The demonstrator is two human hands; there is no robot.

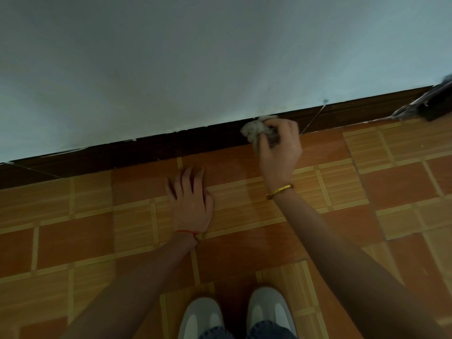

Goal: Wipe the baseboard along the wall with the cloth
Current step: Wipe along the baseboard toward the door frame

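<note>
Along the foot of the pale wall (pixel 220 57) runs the dark brown baseboard (pixel 146 152), crossing the view from lower left to upper right where it meets the orange tiled floor (pixel 391 179).

Baseboard: a long strip shows on both sides of the working point. Lighting is dim and the surface dark, so no clean/dirty boundary can be made out; which stretch is already wiped cannot be told. Pale flecks sit along its top edge to the left. Judgement: task is mid-course, with visible length on either side that may need passes.

Far right: a grey, ragged mop-like object (pixel 430 101) lies against the baseboard; its exact nature is unclear.

Thin pale strand (pixel 313 119) slants across the baseboard just right of the cloth, from a small mark on the wall down to the floor. Possibly a cobweb or thread; if so, it is not yet cleared.

Right hand (pixel 278 152): fingers curled round the bunched grey cloth (pixel 256 129), pressing it onto the baseboard face near its top edge. Gold bangle at the wrist.

Left hand (pixel 190 199): fingers spread flat on the floor, holding nothing, near the baseboard but not touching it. Judged to be a brace. Red thread at the wrist.

Light shoes (pixel 266 311) at bottom edge.
</note>
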